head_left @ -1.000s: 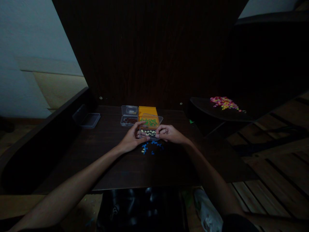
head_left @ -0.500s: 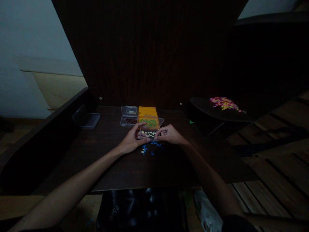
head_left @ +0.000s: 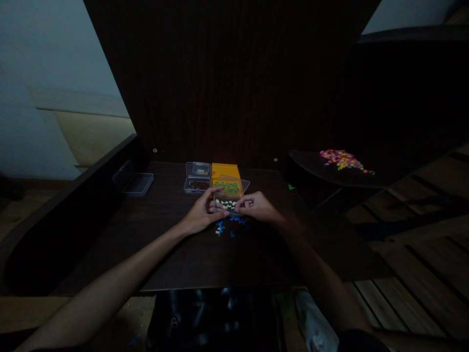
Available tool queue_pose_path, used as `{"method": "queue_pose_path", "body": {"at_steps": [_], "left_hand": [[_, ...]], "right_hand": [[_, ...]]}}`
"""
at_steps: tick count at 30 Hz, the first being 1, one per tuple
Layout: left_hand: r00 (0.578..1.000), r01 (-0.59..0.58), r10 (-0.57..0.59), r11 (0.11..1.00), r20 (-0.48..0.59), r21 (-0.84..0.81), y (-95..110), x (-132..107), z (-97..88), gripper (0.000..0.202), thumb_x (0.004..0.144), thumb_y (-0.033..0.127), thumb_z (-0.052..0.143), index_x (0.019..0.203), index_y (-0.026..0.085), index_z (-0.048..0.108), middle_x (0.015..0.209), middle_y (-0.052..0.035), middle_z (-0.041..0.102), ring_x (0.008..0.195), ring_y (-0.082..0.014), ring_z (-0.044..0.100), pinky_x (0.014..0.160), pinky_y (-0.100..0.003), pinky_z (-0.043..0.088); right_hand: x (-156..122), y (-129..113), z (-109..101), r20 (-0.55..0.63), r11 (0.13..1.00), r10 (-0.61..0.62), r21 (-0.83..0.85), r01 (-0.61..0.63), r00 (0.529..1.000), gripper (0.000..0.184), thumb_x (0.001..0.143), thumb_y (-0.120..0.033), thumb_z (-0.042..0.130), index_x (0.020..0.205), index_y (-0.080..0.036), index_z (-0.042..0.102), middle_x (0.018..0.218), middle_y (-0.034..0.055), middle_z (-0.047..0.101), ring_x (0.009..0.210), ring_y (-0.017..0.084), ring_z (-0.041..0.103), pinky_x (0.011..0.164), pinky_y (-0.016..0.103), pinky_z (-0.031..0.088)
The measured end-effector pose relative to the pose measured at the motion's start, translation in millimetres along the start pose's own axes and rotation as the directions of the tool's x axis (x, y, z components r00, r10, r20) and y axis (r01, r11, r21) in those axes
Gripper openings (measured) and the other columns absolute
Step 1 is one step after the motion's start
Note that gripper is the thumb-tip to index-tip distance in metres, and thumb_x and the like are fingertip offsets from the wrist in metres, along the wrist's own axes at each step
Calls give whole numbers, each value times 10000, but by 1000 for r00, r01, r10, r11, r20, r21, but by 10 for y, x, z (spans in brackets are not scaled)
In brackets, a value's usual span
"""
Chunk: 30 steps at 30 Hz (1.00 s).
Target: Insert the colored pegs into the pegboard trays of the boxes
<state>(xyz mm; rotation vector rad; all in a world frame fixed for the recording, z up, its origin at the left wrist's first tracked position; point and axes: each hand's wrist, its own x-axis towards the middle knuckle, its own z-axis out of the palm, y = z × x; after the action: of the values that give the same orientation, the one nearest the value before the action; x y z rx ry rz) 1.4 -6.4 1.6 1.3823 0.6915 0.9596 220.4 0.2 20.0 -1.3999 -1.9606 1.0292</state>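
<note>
My left hand is wrapped round the left side of a small clear plastic box, thumb at the near edge and forefinger behind. Several cream-coloured small pieces lie inside it. At the box's right side, my right hand has its thumb and fingers pinched together; what is between the fingertips is too small to make out. Just in front of the box, blue pieces are scattered on the dark table, with a few cream pieces among them. Green pieces show behind the box.
An orange case lies behind the hands. Left of it, an open clear box holds dark brown pieces. Another open clear box stands farther left. Multicoloured small pieces are heaped on a side shelf at the right.
Both hands stay at the box in nearly the same pose. The whole view has shifted slightly; no piece has plainly moved.
</note>
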Motion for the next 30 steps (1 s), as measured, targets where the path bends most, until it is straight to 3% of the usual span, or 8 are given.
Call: {"method": "queue_pose_path", "body": {"at_steps": [10, 16, 18, 20, 24, 26, 30], "left_hand": [[1000, -6, 6, 1000, 3, 4, 3, -3, -4, 720, 688, 227, 775, 1305, 217, 403, 832, 0, 611, 835, -170, 635, 782, -350, 536], [1000, 12, -12, 1000, -15, -8, 14, 4, 6, 727, 670, 222, 785, 1293, 214, 411, 920, -22, 618, 838, -159, 628, 779, -335, 538], [1000, -3, 3, 1000, -30, -8, 17, 6, 7, 721, 667, 222, 786, 1286, 215, 417, 1007, -46, 612, 842, -155, 630, 793, -343, 538], [999, -15, 14, 1000, -45, -5, 18, 10, 0, 717, 667, 222, 784, 1284, 213, 420, 1075, -67, 599, 846, -154, 634, 795, -345, 541], [996, -28, 30, 999, -85, 23, 11, 24, -28, 705, 658, 209, 784, 1273, 210, 439, 1184, -101, 561, 853, -155, 643, 777, -336, 555], [993, -27, 31, 999, -111, 32, 6, 34, -41, 698, 654, 205, 787, 1264, 211, 447, 1211, -102, 547, 856, -149, 644, 780, -332, 562], [989, -24, 28, 999, -145, 29, -5, 47, -52, 696, 649, 217, 797, 1251, 216, 449, 1213, -86, 534, 847, -131, 633, 797, -327, 566]], "right_hand": [[-4, -46, -9, -31, 995, 2, 104, 2, 1000, 235, 653, -309, 679, 761, -103, 710, 448, -80, 400, 438, 52, 322, 446, 194, 236], [-77, -121, -52, -141, 981, -103, 150, 124, 985, 261, 712, -360, 676, 787, -111, 694, 480, -79, 383, 445, 54, 311, 439, 197, 227], [-126, -167, -53, -100, 973, -156, 153, 170, 983, 272, 726, -381, 685, 796, -118, 698, 482, -78, 383, 443, 52, 306, 436, 197, 225], [-170, -213, -26, 12, 971, -206, 129, 203, 978, 278, 738, -392, 693, 808, -123, 706, 478, -77, 397, 436, 52, 314, 435, 196, 232], [-208, -261, 134, 231, 944, -320, -2, 329, 919, 239, 784, -349, 681, 879, -136, 732, 508, -66, 466, 453, 59, 391, 482, 195, 299], [-202, -253, 247, 245, 917, -345, -118, 381, 906, 188, 806, -301, 671, 901, -153, 736, 546, -56, 518, 502, 65, 453, 571, 204, 353], [-167, -196, 432, 200, 880, -303, -317, 354, 932, 145, 822, -280, 672, 917, -186, 730, 579, -49, 565, 587, 87, 520, 694, 227, 371]]}}
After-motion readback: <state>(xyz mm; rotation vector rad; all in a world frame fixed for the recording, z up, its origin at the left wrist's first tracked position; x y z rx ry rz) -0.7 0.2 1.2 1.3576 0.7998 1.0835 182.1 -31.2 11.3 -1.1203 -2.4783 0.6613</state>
